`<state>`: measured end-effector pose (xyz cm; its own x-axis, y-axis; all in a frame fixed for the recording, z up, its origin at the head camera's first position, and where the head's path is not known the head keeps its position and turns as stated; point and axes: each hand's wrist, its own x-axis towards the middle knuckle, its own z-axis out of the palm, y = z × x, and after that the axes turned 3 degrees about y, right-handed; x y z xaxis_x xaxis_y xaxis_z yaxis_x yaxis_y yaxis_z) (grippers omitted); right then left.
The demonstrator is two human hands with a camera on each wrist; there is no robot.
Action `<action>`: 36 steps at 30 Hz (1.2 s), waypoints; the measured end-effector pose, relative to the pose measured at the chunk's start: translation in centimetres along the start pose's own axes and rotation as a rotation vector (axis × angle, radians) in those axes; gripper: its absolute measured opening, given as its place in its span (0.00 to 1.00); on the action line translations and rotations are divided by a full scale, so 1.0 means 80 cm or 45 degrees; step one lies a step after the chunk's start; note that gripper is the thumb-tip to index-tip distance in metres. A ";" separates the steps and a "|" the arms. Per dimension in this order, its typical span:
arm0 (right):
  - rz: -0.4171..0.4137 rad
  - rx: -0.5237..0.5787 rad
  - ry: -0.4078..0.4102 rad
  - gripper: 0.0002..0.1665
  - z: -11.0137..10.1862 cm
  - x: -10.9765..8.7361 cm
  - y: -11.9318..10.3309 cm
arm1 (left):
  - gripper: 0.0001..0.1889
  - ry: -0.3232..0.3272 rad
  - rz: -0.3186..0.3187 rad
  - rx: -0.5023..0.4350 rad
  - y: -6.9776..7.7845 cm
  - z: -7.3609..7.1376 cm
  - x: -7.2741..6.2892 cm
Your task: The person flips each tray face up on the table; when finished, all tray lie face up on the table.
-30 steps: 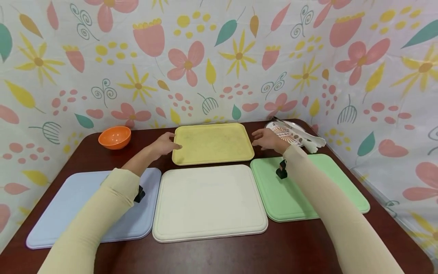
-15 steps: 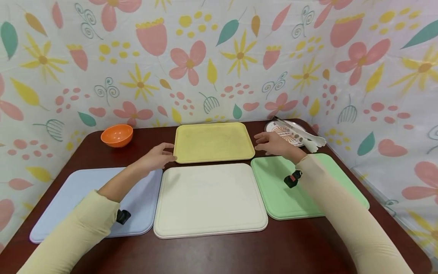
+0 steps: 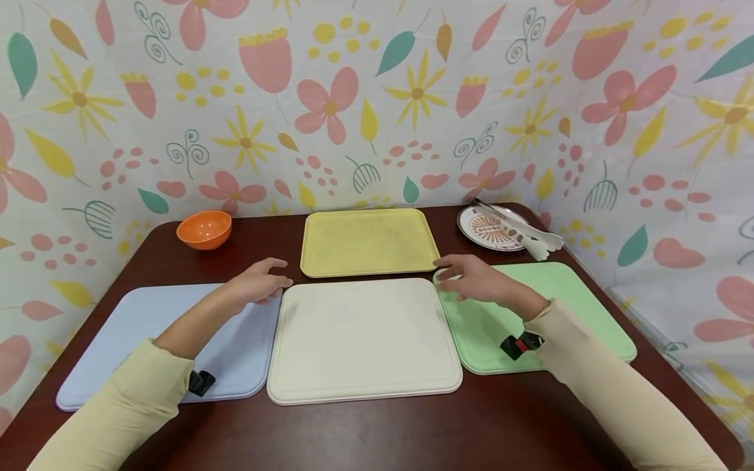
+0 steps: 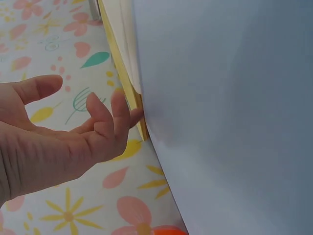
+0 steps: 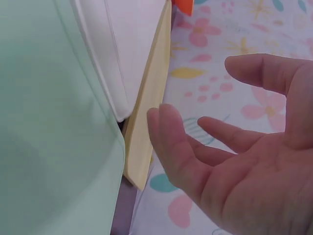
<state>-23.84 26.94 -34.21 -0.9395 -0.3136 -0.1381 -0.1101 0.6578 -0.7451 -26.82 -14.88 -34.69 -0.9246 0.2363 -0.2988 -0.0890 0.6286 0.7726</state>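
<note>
In the head view my left hand (image 3: 258, 282) hovers over the far right corner of the blue board (image 3: 235, 340), its fingers loosely bent and holding nothing. My right hand (image 3: 471, 278) is above the far left corner of the green board (image 3: 548, 314), also with relaxed fingers and nothing in them. Between the hands lies the white board (image 3: 364, 340), flat on the table. Behind it sits the yellow tray (image 3: 368, 242). The left wrist view shows the left hand (image 4: 73, 132) with thumb and fingers apart; the right hand (image 5: 234, 142) looks similar in its own view.
An orange bowl (image 3: 204, 230) stands at the back left of the dark table (image 3: 353, 435). At the back right is a patterned plate (image 3: 491, 229) with tongs (image 3: 524, 229) lying across it. A floral curtain (image 3: 330, 150) borders the back and right sides.
Both hands have drawn back from the yellow tray's sides toward the body. The left hand moved left and nearer, over the blue board; the right came nearer, over the green board.
</note>
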 end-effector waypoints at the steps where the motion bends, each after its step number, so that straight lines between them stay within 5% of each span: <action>1: 0.002 0.009 -0.012 0.33 0.003 -0.004 -0.001 | 0.34 -0.006 -0.004 0.006 0.000 0.000 0.000; 18: -0.043 0.060 -0.054 0.37 0.042 -0.090 -0.005 | 0.32 -0.108 0.014 0.047 -0.004 0.006 0.002; 23: 0.014 0.067 -0.071 0.37 0.052 -0.118 -0.010 | 0.34 -0.127 0.026 0.030 -0.002 0.008 0.000; 36: 0.069 0.116 -0.059 0.41 0.073 -0.148 -0.010 | 0.33 -0.153 0.030 0.014 0.002 0.013 0.006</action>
<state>-10.70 26.13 -35.79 -0.9269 -0.3119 -0.2087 -0.0272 0.6105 -0.7916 -26.87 -13.90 -35.24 -0.8754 0.3374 -0.3462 -0.0634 0.6300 0.7740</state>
